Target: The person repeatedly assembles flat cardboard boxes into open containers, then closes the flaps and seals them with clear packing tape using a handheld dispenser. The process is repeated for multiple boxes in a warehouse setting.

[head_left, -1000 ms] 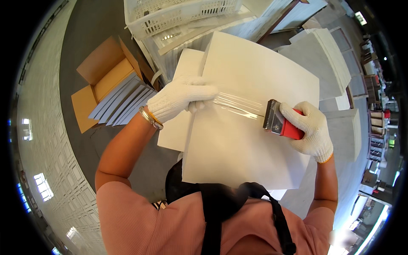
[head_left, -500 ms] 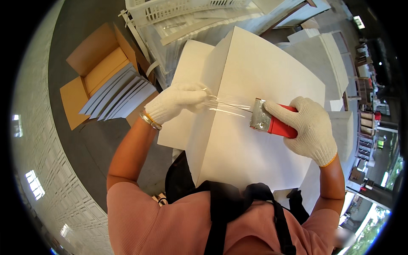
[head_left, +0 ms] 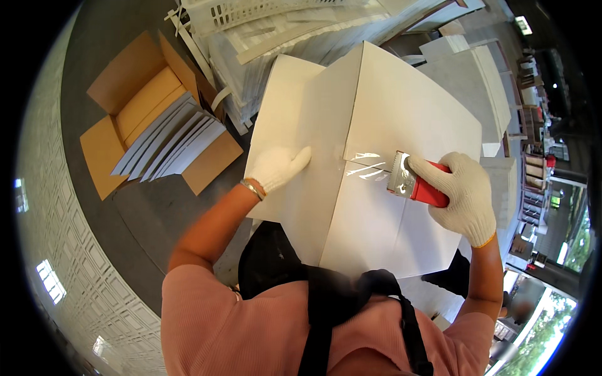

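Observation:
A large white cardboard box (head_left: 395,232) stands before me, one edge toward me, with a white flap (head_left: 285,88) spread out at its left. My right hand (head_left: 461,191), in a white knit glove, is closed around a red tape dispenser (head_left: 433,191) with a metal head. The head rests at the box's top face, and a strip of clear shiny tape (head_left: 364,168) runs from it across the seam toward the left edge. My left hand (head_left: 279,170), also gloved, lies against the box's left side, its thumb apart and nothing held; its other fingers are partly hidden.
On the floor at left an open brown carton (head_left: 147,103) holds several white sheets (head_left: 182,141). A white plastic crate (head_left: 238,14) sits on wrapped pale panels (head_left: 295,44) behind the box. More stacked panels (head_left: 467,88) stand at the back right.
My left hand has let go of the tape end and dropped left onto the box's side. The tape now lies on the box. Box and dispenser have shifted slightly right.

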Available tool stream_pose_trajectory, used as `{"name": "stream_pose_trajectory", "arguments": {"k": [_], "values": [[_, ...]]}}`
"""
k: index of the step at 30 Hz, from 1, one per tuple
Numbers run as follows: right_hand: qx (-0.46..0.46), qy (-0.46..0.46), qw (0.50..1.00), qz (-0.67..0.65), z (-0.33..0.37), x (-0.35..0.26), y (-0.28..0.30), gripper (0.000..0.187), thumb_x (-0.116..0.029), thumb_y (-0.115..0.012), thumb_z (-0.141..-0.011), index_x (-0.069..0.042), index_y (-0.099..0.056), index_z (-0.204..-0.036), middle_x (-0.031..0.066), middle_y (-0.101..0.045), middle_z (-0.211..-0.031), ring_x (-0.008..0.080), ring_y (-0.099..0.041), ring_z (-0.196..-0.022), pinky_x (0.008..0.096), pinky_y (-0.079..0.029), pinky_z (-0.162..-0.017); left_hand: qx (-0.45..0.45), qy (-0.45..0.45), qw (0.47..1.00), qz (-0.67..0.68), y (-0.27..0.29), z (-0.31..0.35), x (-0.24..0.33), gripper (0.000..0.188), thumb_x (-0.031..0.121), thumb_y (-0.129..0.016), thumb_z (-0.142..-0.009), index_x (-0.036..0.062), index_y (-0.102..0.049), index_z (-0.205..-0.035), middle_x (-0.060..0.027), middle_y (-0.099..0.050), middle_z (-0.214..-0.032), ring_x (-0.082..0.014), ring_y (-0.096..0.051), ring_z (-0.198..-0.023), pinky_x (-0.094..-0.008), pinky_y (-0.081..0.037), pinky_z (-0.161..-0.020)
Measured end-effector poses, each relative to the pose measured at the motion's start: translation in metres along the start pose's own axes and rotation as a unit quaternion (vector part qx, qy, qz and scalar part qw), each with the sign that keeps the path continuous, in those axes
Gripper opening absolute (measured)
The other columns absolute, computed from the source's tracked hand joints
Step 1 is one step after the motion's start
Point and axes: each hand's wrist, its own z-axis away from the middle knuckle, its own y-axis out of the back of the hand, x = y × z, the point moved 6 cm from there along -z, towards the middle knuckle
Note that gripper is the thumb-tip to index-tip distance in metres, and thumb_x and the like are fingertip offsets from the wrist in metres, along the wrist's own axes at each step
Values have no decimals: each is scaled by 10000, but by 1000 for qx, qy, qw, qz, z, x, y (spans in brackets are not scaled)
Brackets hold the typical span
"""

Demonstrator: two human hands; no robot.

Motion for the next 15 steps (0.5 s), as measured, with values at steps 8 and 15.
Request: {"name": "stream_pose_trajectory", "arguments": {"k": [8, 15], "values": [[17, 0, 1000, 1, 3, 4, -3, 739, -103, -767, -629, -345, -684, -1322, 94, -611, -901, 313, -624, -807, 421, -495, -677, 447, -234, 854, 130, 36, 35, 96, 429, 240, -632, -952, 30, -624, -1326, -196, -610, -1354, -368, -618, -1166, -454, -480, -981], [36, 18, 999, -9, 16, 21, -11, 704, -113, -759, -620, -309, -708, -1294, 105, -607, -919, 331, -603, -811, 439, -484, -711, 238, -49, 945, -220, -38, -27, -4, 538, 153, -575, -951, 35, -509, -1472, -218, -486, -1525, -420, -561, -1261, -507, -419, -1090]]}}
